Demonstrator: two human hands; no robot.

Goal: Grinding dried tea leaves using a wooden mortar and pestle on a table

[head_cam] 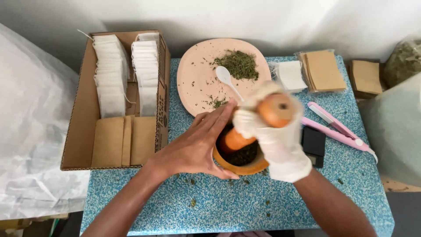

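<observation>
An orange wooden mortar (258, 165) stands on the blue speckled table (245, 206), with dark crushed herbs (244, 155) inside. My right hand (278, 142), in a white glove, is shut on an orange wooden pestle (258, 123) whose lower end is down in the bowl. The pestle's top looks blurred. My bare left hand (197, 145) is cupped against the mortar's left rim, holding it. Behind the hands lies a pale pink plate (197, 79) with a heap of dried green herbs (239, 65) and a white plastic spoon (228, 80).
A cardboard box (79, 127) at left holds rows of white filter bags and brown envelopes. At the back right lie white bags (291, 75) and brown envelopes (323, 70). A pink sealing tool (337, 129) and a small black scale (313, 145) sit right of the mortar. Herb crumbs dot the table.
</observation>
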